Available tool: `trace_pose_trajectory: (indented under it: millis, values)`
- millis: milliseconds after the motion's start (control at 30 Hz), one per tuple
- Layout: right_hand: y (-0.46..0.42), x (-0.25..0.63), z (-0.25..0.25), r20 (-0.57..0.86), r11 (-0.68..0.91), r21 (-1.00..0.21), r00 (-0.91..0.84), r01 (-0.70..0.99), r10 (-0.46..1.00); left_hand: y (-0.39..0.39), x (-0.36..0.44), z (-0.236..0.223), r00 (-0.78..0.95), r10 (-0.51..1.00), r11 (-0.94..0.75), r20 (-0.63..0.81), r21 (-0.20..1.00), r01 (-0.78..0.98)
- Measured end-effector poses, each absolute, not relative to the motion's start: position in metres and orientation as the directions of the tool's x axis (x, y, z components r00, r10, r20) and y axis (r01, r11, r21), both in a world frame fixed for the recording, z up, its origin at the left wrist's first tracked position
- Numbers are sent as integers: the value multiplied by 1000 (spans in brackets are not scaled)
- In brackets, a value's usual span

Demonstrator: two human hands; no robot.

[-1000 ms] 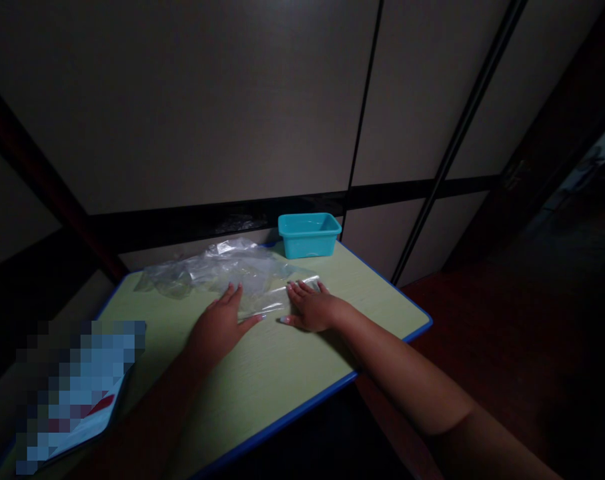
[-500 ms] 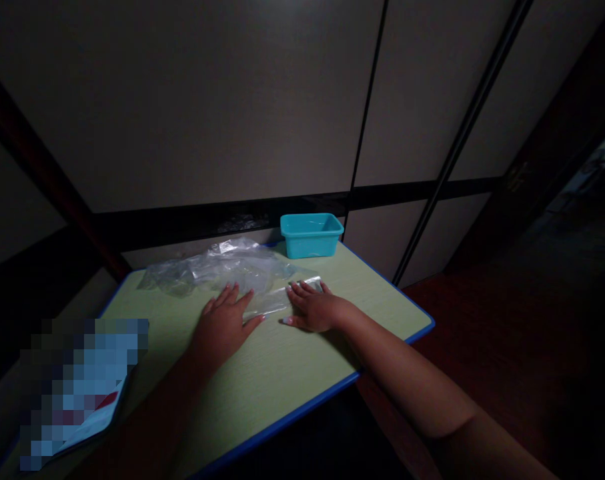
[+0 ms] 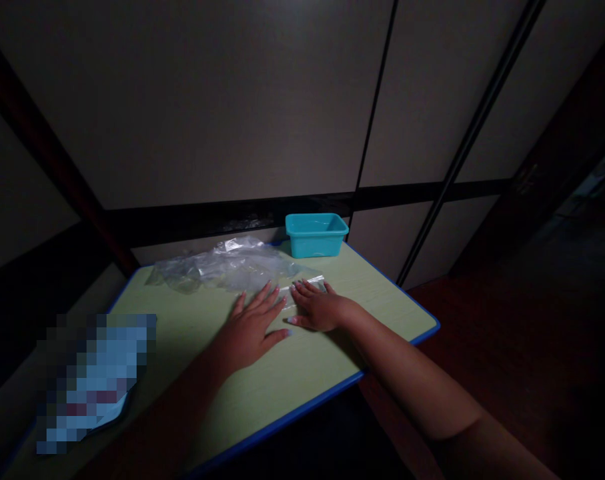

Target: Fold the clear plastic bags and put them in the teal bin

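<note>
Right hand [image 3: 318, 308] flat, fingers spread, pressing on clear plastic bag [image 3: 227, 267] — long axis crosswise, just ahead of both hands; left hand [image 3: 252, 330] spread too, fingertips at bag's near edge; right nearer bag's narrow end.

The left hand [image 3: 252, 330] has slid rightward, closer to the right hand [image 3: 318, 308]; its fingers [image 3: 267, 297] now fan wider.

Plastic bag [image 3: 222, 267] on desk [image 3: 182, 340], tub [image 3: 316, 236] behind its right end
</note>
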State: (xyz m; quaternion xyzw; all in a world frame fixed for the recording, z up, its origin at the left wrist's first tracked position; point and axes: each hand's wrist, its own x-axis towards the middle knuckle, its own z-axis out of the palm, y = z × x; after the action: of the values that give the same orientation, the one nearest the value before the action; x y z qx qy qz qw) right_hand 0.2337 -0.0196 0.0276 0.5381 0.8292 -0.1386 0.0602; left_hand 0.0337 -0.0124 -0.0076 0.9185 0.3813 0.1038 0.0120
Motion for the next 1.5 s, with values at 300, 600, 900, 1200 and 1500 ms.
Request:
trace_pose_trajectory:
  millis: [300,600,900,1200,1500]
  values:
    - [-17,233,26,-259,388,-145,-414,910,873,-15,43,-9,701,694,-719,166,122,684]
    - [-17,234,25,-269,393,-146,-419,908,867,-15,37,-11,713,701,-707,36,168,687]
    - [-10,235,19,-101,375,-170,-394,911,913,-13,36,-9,615,766,-635,188,69,769]
    - [0,221,2,36,493,-181,-495,851,868,-12,33,-11,573,811,-578,123,11,816]
    - [8,208,-4,153,429,-195,-404,882,902,-9,31,-13,596,800,-598,67,34,800]
